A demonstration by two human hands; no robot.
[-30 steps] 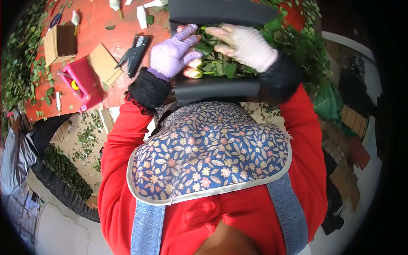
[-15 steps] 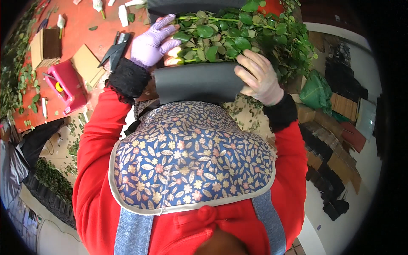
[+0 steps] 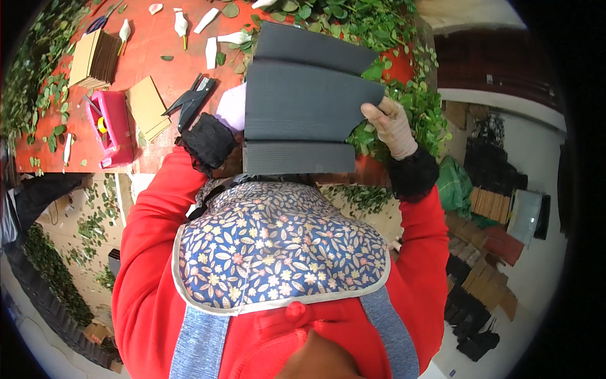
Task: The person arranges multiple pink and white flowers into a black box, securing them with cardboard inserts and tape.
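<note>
A black corrugated sheet (image 3: 303, 101), creased into panels, lies over leafy green stems (image 3: 362, 138) that poke out at its right side. My right hand (image 3: 392, 126), in a pale glove, grips the sheet's right edge with the thumb on top; its other fingers are partly behind the sheet. At the left edge is my left hand (image 3: 231, 107) in a lilac glove, its fingers hidden under the sheet. Close to my left wrist, a black stapler (image 3: 192, 101) rests on the red table (image 3: 151, 69).
Left on the table are a pink tape dispenser (image 3: 115, 132), a cardboard piece (image 3: 146, 107), a stack of cardboard (image 3: 95, 60) and scissors (image 3: 98, 24). White-wrapped buds (image 3: 181, 25) lie farther back. Loose leaves (image 3: 328, 12) cover the far edge. A green sack (image 3: 454, 183) stands to the right.
The black sheet's far panel has come over the leafy stems and now covers most of them. My left fingers have gone out of sight beneath it; my right hand has moved onto its edge.
</note>
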